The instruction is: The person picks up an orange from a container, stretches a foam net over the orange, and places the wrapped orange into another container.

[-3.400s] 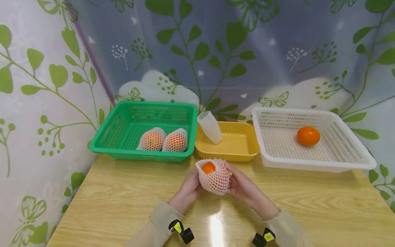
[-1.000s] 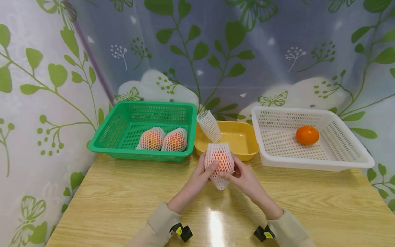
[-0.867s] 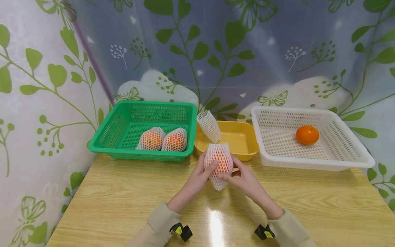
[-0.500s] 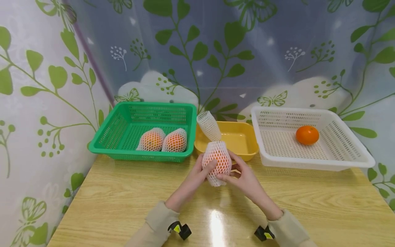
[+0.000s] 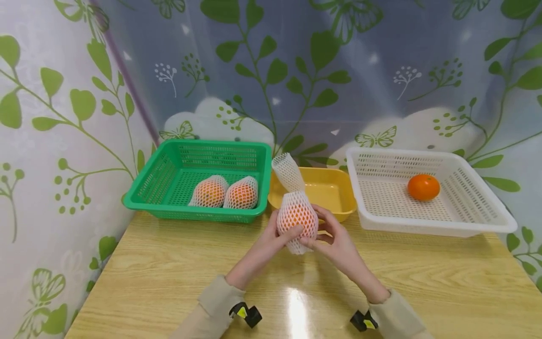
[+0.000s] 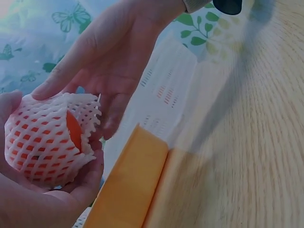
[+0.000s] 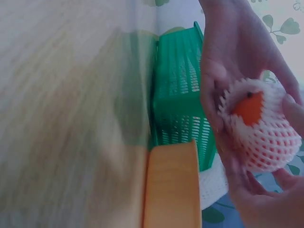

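An orange in a white foam net sleeve [image 5: 297, 217] is held up between both hands, over the table in front of the yellow tray [image 5: 334, 214]. My left hand [image 5: 267, 242] cups its left side, thumb across the front. From the right, my right hand [image 5: 340, 245] grips the lower part with its thumb in front and fingers bent behind. The sleeve's lower end gapes in the left wrist view, baring some orange skin [image 6: 73, 129]. An empty foam net sleeve [image 5: 288, 172] leans in the tray, its lower end hidden by the held fruit.
At the back left, a green basket [image 5: 192, 213] contains two sleeved oranges [image 5: 240, 194]. A white basket [image 5: 436, 225] at the back right has one bare orange [image 5: 423, 187] in it. A patterned curtain [image 5: 296, 94] hangs behind the wooden table [image 5: 169, 263].
Since the earliest frame, the sleeved orange has turned, so its bare patch no longer faces the head camera. Over the last second it shifted slightly up, and both hands kept their hold.
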Tool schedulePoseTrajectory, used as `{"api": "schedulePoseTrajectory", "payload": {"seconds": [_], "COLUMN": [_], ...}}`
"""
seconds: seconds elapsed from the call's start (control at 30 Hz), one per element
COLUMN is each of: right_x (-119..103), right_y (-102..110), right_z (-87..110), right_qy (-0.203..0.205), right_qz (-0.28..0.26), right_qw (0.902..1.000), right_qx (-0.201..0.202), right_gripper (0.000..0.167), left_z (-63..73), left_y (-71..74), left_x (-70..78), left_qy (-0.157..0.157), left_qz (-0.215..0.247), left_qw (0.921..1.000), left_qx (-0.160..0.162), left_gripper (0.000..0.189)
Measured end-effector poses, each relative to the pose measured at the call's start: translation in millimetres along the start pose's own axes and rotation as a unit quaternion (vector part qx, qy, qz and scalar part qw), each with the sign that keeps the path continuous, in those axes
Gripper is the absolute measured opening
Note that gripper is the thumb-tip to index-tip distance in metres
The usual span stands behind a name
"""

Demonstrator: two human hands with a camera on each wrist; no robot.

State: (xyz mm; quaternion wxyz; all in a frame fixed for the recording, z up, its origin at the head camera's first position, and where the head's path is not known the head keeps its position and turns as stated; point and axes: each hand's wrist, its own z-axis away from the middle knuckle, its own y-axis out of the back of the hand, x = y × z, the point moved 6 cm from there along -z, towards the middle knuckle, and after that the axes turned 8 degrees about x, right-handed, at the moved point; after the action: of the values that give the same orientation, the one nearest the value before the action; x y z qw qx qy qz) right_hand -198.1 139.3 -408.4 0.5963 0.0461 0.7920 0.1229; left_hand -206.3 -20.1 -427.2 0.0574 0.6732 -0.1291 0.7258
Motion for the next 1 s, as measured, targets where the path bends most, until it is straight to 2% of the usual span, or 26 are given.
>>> {"api": "schedulePoseTrajectory", "payload": {"seconds": [0.1, 0.23, 0.37, 0.47, 0.6, 0.77, 0.93, 1.0], "right_x": [-1, -3, -8, -10, -9, -6, 0, 4], "right_y": [2, 8, 22, 41, 71, 114, 154, 169], "right_z": [-0.9, -3.9, -8.8, -12.2, -16.5, -23.5, -31.4, -34.8], "right_qy": [0.014, 0.038, 0.065, 0.070, 0.060, 0.046, 0.030, 0.024], "right_qz": [0.024, 0.029, 0.028, 0.042, 0.066, 0.123, 0.175, 0.200], "right_qw": [0.9995, 0.9986, 0.9975, 0.9965, 0.9941, 0.9837, 0.9733, 0.9680], "right_qx": [-0.016, -0.023, -0.006, 0.019, 0.062, 0.122, 0.146, 0.150], "right_gripper": [0.074, 0.069, 0.060, 0.053, 0.047, 0.044, 0.045, 0.047], "left_z": [-0.2, -1.0, -3.3, -4.2, -1.0, 2.8, -0.3, -2.8], "left_y": [2.1, 6.0, 15.7, 31.7, 64.2, 115.4, 173.7, 197.2], "left_x": [2.6, 6.5, 15.0, 26.6, 48.5, 78.5, 99.1, 103.5], "left_qy": [-0.006, -0.016, -0.042, -0.062, -0.080, -0.100, -0.090, -0.085], "left_qz": [-0.007, -0.014, -0.028, -0.034, -0.057, -0.094, -0.148, -0.178], "left_qw": [0.9999, 0.9996, 0.9982, 0.9959, 0.9909, 0.9803, 0.9660, 0.9575], "left_qx": [0.009, 0.016, 0.033, 0.056, 0.092, 0.142, 0.192, 0.211], "left_gripper": [0.078, 0.077, 0.078, 0.077, 0.077, 0.077, 0.082, 0.087]}}
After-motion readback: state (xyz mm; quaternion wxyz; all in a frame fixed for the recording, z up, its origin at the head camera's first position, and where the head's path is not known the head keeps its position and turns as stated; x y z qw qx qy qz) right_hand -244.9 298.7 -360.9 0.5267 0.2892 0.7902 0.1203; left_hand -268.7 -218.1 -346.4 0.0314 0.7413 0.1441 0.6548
